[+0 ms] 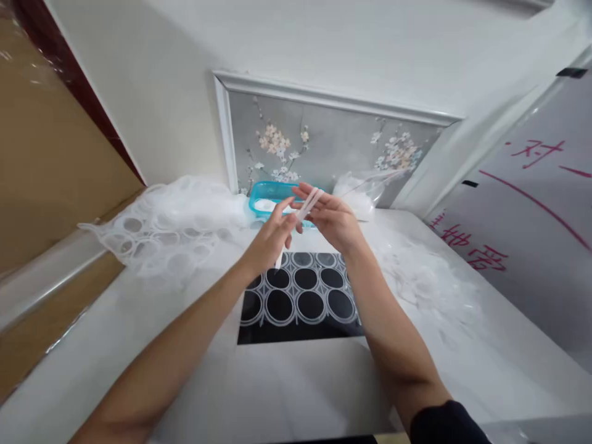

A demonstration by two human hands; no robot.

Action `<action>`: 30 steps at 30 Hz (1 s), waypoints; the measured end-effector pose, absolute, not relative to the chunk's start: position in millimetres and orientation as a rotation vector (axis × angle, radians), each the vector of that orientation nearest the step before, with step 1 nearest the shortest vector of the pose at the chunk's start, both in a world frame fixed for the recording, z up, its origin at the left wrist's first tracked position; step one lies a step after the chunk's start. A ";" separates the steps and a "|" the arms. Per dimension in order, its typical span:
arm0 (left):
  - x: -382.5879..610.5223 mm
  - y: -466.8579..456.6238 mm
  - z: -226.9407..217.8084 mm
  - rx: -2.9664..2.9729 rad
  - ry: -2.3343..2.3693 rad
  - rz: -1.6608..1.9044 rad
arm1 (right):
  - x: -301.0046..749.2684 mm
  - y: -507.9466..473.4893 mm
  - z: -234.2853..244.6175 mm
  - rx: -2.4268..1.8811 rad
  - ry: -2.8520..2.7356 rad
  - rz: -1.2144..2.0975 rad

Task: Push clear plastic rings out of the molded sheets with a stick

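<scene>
A narrow white strip (308, 205) is looped over the fingers of my right hand (337, 221), which are stretched out and close together. My left hand (272, 239) pinches the same strip near my right fingertips, and a short white end hangs below the left palm. Both hands are in mid-air over a black sheet (300, 333) printed with rows of white rings. Behind them stands a blue plastic basket (257, 202) with white pieces inside, partly hidden by my fingers.
On the left of the white table (213, 370) lies a heap of thin white ring-holed sheets (176, 216). Loose translucent scraps (425, 277) spread over the right side. A clear bag (358, 191) of white material leans at the back wall. A whiteboard (522, 216) stands right.
</scene>
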State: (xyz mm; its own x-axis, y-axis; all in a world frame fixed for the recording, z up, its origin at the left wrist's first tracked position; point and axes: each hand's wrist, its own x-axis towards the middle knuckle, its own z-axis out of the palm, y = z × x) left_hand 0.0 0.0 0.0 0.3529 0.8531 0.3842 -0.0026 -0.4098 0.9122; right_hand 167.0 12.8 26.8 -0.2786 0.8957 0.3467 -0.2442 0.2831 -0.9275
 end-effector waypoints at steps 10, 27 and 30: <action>10.8 -2.6 -46.4 1.515 1.066 1.036 | 149.7 98.4 -7.7 -1.158 -1.381 0.940; 11.3 -2.4 -90.5 1.540 1.176 0.611 | 180.0 207.2 -18.9 -1.731 -2.327 0.725; 13.2 -2.5 -93.1 1.582 1.186 0.592 | 195.3 204.4 -22.0 -1.887 -2.460 0.653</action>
